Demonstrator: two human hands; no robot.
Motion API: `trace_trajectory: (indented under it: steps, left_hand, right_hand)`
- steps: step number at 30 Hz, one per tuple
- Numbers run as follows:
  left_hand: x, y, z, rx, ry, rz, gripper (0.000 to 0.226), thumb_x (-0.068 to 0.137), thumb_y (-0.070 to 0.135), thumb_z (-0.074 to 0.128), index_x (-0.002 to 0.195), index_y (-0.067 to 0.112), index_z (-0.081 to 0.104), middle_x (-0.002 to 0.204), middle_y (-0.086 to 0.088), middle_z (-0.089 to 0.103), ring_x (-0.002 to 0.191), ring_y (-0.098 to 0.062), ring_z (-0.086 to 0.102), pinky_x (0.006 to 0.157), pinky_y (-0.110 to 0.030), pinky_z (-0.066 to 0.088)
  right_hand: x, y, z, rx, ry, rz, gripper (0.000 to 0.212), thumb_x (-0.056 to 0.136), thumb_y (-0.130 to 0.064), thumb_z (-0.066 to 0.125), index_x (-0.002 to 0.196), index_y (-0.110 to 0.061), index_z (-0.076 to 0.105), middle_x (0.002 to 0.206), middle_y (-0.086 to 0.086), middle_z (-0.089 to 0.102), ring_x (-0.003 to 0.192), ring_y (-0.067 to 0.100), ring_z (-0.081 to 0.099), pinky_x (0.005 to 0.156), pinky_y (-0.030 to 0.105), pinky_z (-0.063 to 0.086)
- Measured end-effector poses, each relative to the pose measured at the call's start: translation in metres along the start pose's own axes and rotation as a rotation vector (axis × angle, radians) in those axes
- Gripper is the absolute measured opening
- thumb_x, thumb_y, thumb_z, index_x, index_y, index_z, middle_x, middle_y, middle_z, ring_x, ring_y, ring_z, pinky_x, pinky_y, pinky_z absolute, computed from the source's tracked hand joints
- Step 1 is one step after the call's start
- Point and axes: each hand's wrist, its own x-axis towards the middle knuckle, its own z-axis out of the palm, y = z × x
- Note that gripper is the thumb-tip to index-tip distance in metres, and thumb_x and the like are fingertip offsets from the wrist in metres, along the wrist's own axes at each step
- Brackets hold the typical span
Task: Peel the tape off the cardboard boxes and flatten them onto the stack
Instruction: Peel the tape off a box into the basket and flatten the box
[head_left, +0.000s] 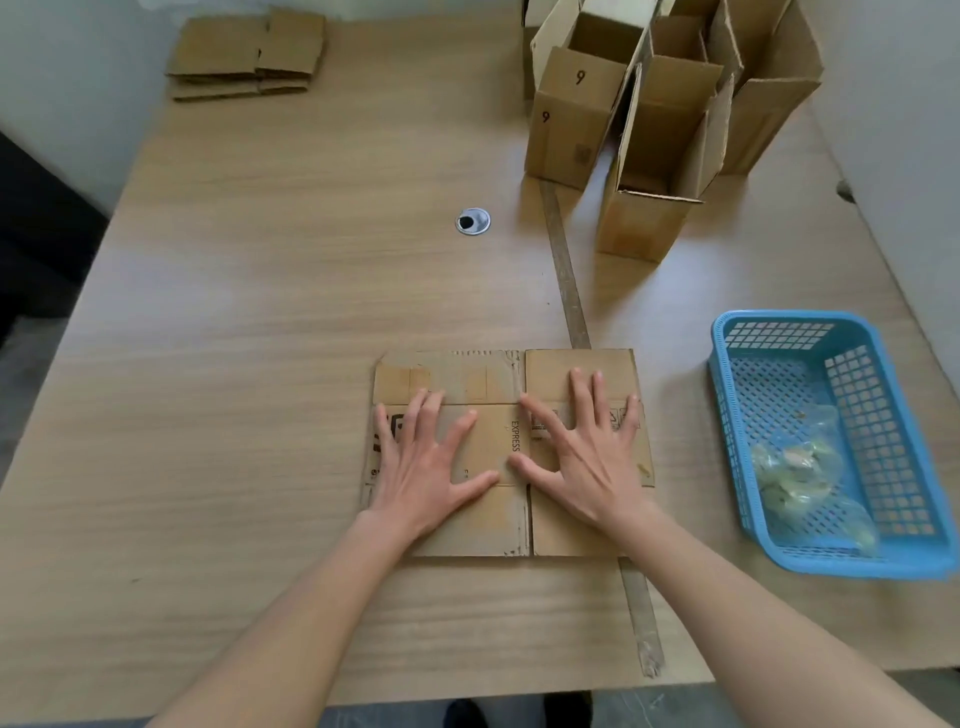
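At the far left corner of the table (260, 260) sits the stack (248, 52) of flattened cardboard, well apart from me. Near the table's front edge, the flat box (493, 447) lies under both my palms, its long axis running left to right, its flaps pointing away from me and toward me, the word EXPRESS printed sideways along the middle fold. My left hand (426, 462) presses its left half, fingers straight and spread, gripping nothing. My right hand (582, 447) presses the right half the same way, fingers fanned flat. Far right stand open boxes (649, 114), upright. Beside me on the right, a blue basket (727, 415) holds crumpled tape (795, 467).
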Motion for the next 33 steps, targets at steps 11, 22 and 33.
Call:
trace_trajectory:
  steps: [11,22,33]
  left_hand:
    - [0.01,0.002,0.012,0.102,0.037,0.007,0.088,0.082,0.091,0.029,0.158,0.049,0.017,0.171,-0.005,0.0,0.157,-0.035,-0.002,0.111,-0.08,0.004]
    - [-0.007,0.012,-0.016,-0.111,-0.1,-0.32,0.088,0.077,0.093,0.033,0.152,0.06,0.002,0.165,0.0,-0.028,0.151,-0.024,-0.029,0.118,-0.068,-0.009]
    - [-0.042,0.031,-0.031,-0.4,0.009,-0.826,0.105,0.05,0.075,0.086,0.144,0.049,0.048,0.146,-0.016,0.03,0.13,-0.037,0.029,0.111,-0.045,0.031]
  right_hand:
    - [0.009,0.004,0.007,-0.038,0.088,-0.054,0.072,0.084,-0.088,0.029,0.15,-0.059,0.025,0.167,0.02,0.004,0.154,0.042,0.001,0.109,0.077,0.009]
    - [-0.02,0.026,-0.017,0.113,-0.071,0.013,0.075,0.087,-0.088,0.018,0.151,-0.06,-0.012,0.162,0.009,-0.035,0.151,0.031,-0.028,0.12,0.066,-0.007]
    - [-0.051,0.018,-0.041,0.358,-0.127,0.275,0.073,0.081,-0.06,0.072,0.145,-0.045,0.042,0.16,0.025,0.019,0.153,0.036,0.013,0.123,0.05,0.019]
